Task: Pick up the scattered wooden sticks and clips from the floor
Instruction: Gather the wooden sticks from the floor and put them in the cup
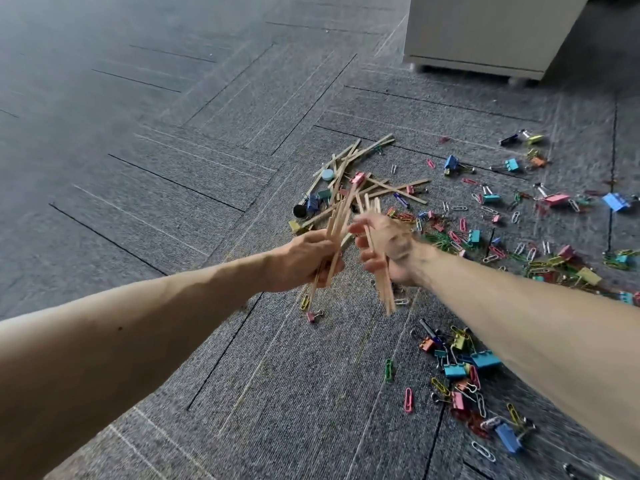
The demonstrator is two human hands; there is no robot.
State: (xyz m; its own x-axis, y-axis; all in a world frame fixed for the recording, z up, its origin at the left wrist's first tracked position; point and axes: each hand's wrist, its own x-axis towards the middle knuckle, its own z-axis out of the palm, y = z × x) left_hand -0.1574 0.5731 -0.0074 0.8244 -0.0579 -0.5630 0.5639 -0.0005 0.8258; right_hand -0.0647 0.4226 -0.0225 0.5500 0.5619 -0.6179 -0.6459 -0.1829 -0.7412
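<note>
My left hand grips a bundle of thin wooden sticks that point up and away. My right hand holds a second bunch of sticks, their lower ends hanging below the palm. Both hands are above the carpet, close together, blurred by motion. Beyond them a loose pile of wooden sticks lies on the floor, mixed with a few clips. Coloured binder clips and paper clips are scattered across the carpet to the right and near my right forearm.
Grey carpet tiles cover the floor. A pale cabinet on small feet stands at the back right. A light blue round cap and a black round object lie by the stick pile. More clips spread far right.
</note>
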